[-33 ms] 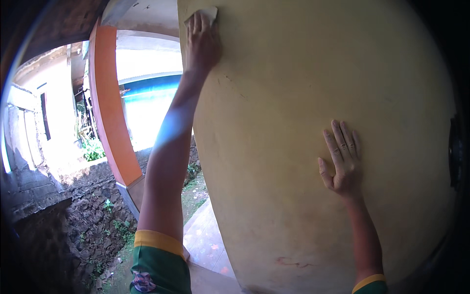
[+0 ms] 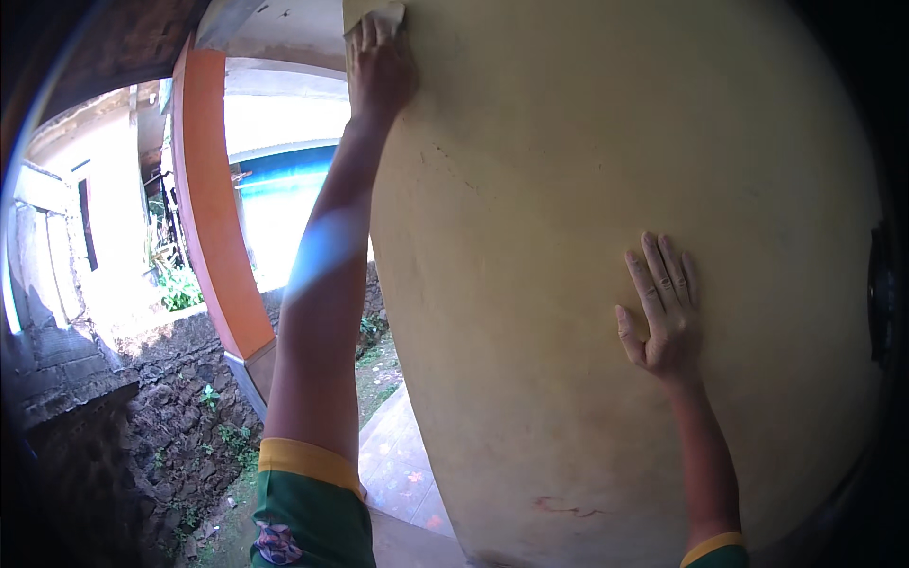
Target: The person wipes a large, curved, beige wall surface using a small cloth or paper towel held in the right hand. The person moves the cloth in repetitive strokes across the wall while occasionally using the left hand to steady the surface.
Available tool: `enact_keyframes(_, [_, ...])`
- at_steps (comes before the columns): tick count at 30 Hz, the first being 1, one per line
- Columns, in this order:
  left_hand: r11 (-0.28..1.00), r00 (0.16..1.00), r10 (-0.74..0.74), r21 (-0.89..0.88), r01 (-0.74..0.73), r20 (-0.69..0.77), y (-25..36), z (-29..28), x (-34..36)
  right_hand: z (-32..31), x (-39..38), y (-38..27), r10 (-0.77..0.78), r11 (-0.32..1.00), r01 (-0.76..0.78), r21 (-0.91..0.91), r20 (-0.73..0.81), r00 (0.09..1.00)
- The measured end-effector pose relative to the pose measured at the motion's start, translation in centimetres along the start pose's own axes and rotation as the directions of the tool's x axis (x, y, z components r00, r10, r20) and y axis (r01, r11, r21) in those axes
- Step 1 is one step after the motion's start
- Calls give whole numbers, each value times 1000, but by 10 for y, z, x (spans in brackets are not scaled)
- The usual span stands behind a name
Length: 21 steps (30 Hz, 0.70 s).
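A yellowish-beige wall [image 2: 540, 189] fills the middle and right of the head view. Stretched high up to its left edge, my left hand [image 2: 383, 78] presses a thin pale sheet [image 2: 392, 13] against the surface. Part of the sheet sticks out past the fingertips; whether it is sandpaper or cloth I cannot tell. Lower and to the right, my right hand [image 2: 668, 322] rests against the same wall with fingers stretched and thumb apart, holding nothing. Small dark scuffs lie below my left hand, and a reddish mark shows near the bottom of the wall.
An orange pillar [image 2: 213, 189] rises left of my left arm. Behind it are a rough stone wall [image 2: 180, 426], plants and a brightly lit building. Pale floor tiles [image 2: 407, 478] run along the wall's lower left edge. A dark round object [image 2: 881, 293] sits at the far right.
My left hand has slid slightly up and to the left along the wall, with the pale sheet under its fingers. My right hand stays in the same place.
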State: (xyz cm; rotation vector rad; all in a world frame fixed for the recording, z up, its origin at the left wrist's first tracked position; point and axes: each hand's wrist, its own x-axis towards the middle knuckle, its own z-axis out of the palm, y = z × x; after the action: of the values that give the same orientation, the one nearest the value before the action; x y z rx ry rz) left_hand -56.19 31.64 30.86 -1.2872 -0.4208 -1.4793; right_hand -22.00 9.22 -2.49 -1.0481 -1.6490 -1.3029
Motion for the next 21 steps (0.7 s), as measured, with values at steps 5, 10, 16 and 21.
enact_keyframes(5, [989,995,72,124,-80,67,-54,12,34,4,0,-4,7,1000,-7,26,-16,1000])
enact_keyframes(10, [994,993,-44,-98,55,114,43,-32,-60,-3,-8,9,8,999,-8,-35,0,1000])
enact_keyframes(16, [981,976,-138,-110,158,166,-7,-17,-3,-3,-1,4,5,1000,-5,-17,2,1000])
enact_keyframes(21, [980,998,64,187,-67,20,-53,19,-7,7,-1,-4,6,1000,-6,9,-7,1000])
